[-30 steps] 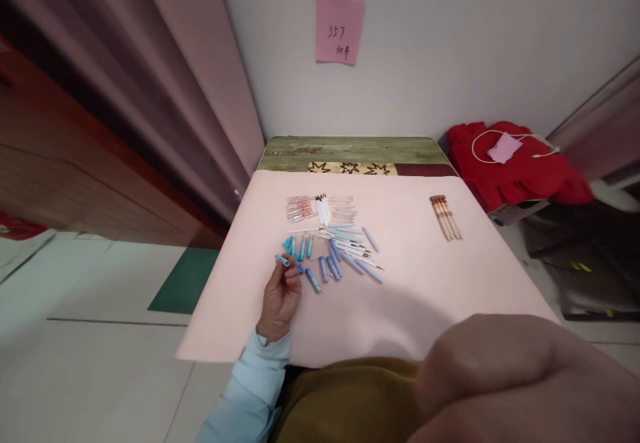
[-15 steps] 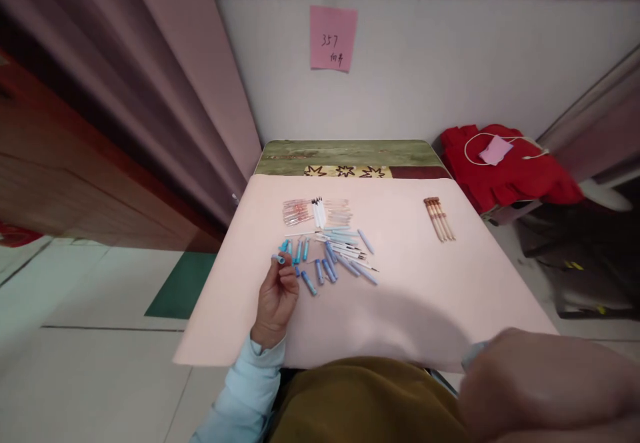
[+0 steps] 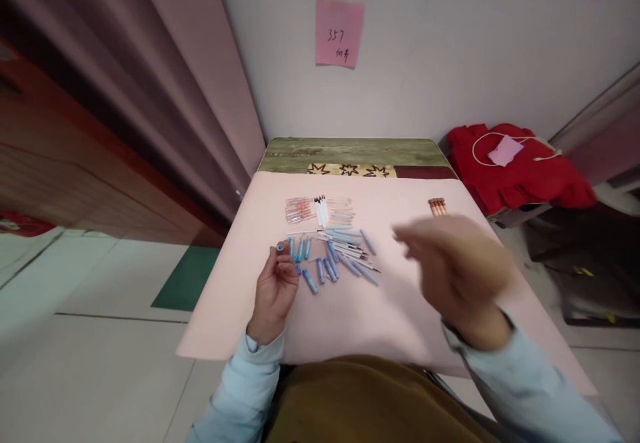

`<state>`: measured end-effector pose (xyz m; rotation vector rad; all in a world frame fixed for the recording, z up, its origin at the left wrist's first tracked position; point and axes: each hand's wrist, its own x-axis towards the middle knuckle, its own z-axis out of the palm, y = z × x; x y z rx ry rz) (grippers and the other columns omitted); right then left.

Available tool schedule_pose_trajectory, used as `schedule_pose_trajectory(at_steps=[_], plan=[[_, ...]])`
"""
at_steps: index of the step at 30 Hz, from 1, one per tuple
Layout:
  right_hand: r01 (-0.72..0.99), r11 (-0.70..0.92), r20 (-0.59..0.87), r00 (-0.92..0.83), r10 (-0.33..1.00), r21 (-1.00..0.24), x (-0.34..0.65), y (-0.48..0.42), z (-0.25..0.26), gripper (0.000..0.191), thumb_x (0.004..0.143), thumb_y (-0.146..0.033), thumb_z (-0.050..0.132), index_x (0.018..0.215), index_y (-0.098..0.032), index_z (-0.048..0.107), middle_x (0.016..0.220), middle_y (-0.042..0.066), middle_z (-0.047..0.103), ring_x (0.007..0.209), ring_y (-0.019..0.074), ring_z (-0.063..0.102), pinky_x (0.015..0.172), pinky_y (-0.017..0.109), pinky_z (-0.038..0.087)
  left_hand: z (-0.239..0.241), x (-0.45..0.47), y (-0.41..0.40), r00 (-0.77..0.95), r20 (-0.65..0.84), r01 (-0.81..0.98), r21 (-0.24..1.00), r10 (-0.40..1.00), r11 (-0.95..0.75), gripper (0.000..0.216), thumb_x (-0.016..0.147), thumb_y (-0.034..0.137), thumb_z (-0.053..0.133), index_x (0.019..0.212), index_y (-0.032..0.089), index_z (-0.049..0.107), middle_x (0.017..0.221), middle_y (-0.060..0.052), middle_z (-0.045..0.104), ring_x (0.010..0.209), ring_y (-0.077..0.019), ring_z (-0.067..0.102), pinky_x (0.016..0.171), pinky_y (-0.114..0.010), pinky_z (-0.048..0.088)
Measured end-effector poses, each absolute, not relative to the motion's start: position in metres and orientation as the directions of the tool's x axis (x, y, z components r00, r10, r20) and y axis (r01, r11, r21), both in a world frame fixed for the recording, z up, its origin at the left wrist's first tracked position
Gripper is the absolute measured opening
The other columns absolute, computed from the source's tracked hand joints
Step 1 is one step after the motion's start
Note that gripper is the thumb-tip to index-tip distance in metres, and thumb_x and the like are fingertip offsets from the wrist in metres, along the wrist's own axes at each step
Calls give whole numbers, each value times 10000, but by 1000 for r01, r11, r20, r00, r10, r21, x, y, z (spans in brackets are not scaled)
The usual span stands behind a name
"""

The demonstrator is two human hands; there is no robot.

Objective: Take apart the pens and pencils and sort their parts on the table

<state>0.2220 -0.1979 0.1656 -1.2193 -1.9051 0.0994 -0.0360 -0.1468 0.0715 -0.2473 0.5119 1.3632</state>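
Note:
Near the left side of the pink-covered table, my left hand [image 3: 274,289] pinches a short blue pen part [image 3: 280,248], its round hollow end facing me. Just beyond those fingers lie several blue pen pieces with printed bands [image 3: 310,281]. White pen refills [image 3: 350,249] with dark tips and pale blue pen barrels [image 3: 367,241] are mixed in a loose pile at the table's middle. My right hand [image 3: 457,276] is over the right part of the table, smeared by motion. Whether it holds anything is not visible.
Behind the pile are clear pinkish pen parts [image 3: 299,209], white refills with black tips [image 3: 321,211] and pale clear pieces [image 3: 341,211]. Several brown-topped pens [image 3: 437,205] lie at right, partly covered by my right hand. Red cloth [image 3: 525,179] sits beyond the table's right edge.
My right hand has swung from the lower right corner up and left over the table. My left hand keeps the blue pen part, now turned with its end more toward me.

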Motion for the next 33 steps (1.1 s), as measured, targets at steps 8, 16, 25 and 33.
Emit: schedule_pose_trajectory(at_steps=[8, 16, 25, 33], plan=[[923, 71, 34, -62, 997, -378, 205, -117, 46, 165, 945, -300, 563, 994, -235, 706, 970, 45, 738, 866, 190, 666, 705, 275, 432, 73, -27, -152, 106, -511, -959, 176, 853, 224, 265, 1054, 198, 319, 996, 101, 558, 798, -28, 637, 566, -11, 587, 490, -66, 494], [931, 157, 11, -163, 987, -329, 207, -112, 39, 201, 967, -262, 517, 1117, -227, 646, 1081, 59, 683, 907, 173, 636, 704, 263, 391, 72, -18, -152, 114, -540, -942, 208, 834, 263, 252, 1041, 170, 351, 973, 92, 580, 814, -36, 635, 568, -12, 572, 503, -71, 488], [882, 23, -55, -56, 997, -471, 254, -172, 47, 94, 854, -280, 591, 918, -242, 647, 832, -11, 689, 704, 153, 601, 630, 252, 349, 70, -4, -147, 166, -537, -934, 184, 827, 307, 278, 1051, 228, 346, 976, 115, 588, 798, -19, 627, 543, -1, 555, 477, -65, 474], [928, 72, -55, -98, 994, -364, 239, -182, 31, 144, 917, -286, 530, 1011, -228, 623, 993, 28, 704, 792, 169, 629, 627, 262, 333, 70, 4, -148, 180, -551, -904, 234, 815, 358, 264, 1047, 240, 360, 996, 115, 587, 795, -27, 647, 550, -21, 575, 478, -92, 484]])
